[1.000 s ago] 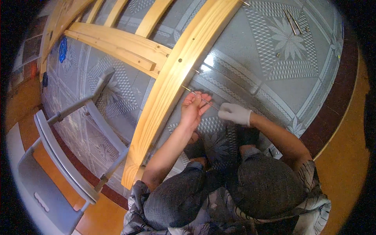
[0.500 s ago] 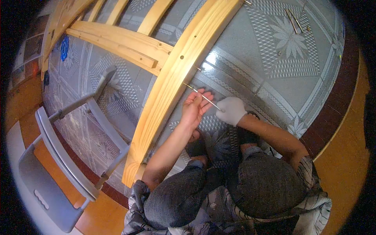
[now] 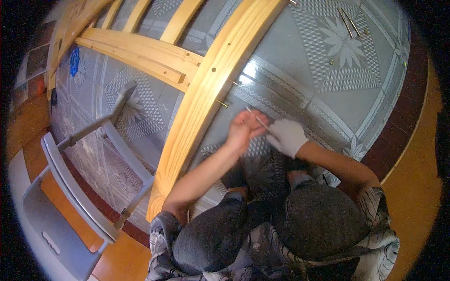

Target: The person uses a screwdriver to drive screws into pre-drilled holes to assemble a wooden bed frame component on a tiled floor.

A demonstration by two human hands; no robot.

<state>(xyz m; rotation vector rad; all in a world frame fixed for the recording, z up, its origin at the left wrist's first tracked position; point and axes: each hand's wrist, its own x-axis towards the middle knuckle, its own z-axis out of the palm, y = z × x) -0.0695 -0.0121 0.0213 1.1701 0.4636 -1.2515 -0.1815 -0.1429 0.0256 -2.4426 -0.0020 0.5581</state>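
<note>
My left hand [image 3: 241, 133], bare, has its thumb and fingers around the forward part of a thin metal rod [image 3: 264, 122], whose pale tip pokes out past the fingers. The rod's near end is gripped in my right hand [image 3: 288, 137], which wears a white glove. Just beyond my left hand stands a curved pine beam [image 3: 187, 119]. A brass-coloured bolt [image 3: 222, 103] juts from the beam's side, apart from the rod's tip. Farther up the same side, a second thin metal piece [image 3: 234, 83] sticks out.
Pine rails [image 3: 136, 54] and slats join the beam on its left. A grey folding step stool [image 3: 75, 187] stands at the left. Long bolts [image 3: 348, 22] and a small brass-coloured piece [image 3: 331, 62] lie on the patterned tiles at the far right. Something blue [image 3: 74, 61] lies far left.
The rod's tip has come away from the bolt in the beam. Both hands have shifted right with the rod, and the bolt's end is now exposed.
</note>
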